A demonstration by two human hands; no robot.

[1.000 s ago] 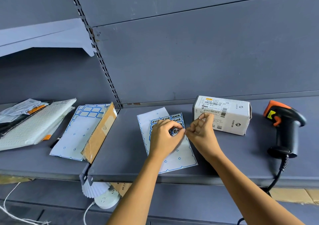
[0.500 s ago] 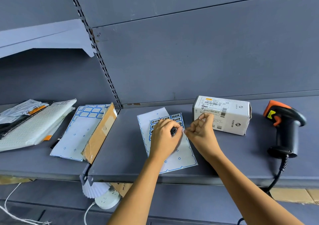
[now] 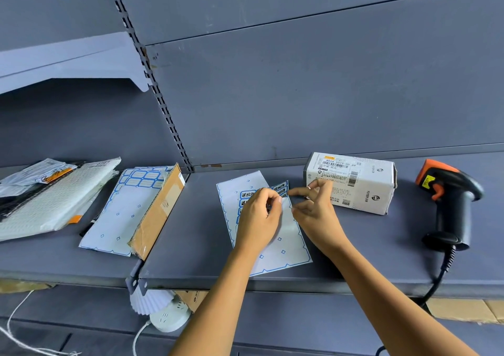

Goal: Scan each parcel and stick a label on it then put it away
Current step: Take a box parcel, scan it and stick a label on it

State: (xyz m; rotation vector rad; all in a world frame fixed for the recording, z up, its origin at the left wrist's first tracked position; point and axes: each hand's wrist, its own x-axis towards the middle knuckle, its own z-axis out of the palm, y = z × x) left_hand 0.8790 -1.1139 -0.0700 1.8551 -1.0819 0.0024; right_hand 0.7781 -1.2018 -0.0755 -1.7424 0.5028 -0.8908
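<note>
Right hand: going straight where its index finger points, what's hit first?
Probably the small blue-bordered label pinched by the left hand, above the white sticker sheet; depth is unclear.

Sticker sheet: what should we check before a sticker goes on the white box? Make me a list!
1. Sticker sheet flat on the shelf: ok.
2. Left hand resting on the sheet: ok.
3. One peeled free: cannot tell, the left hand hides it.
4. Right hand free, finger and thumb apart: ok.
5. White box beside the right hand, top showing: ok.
6. Box scanned: cannot tell; scanner stands untouched.
</note>
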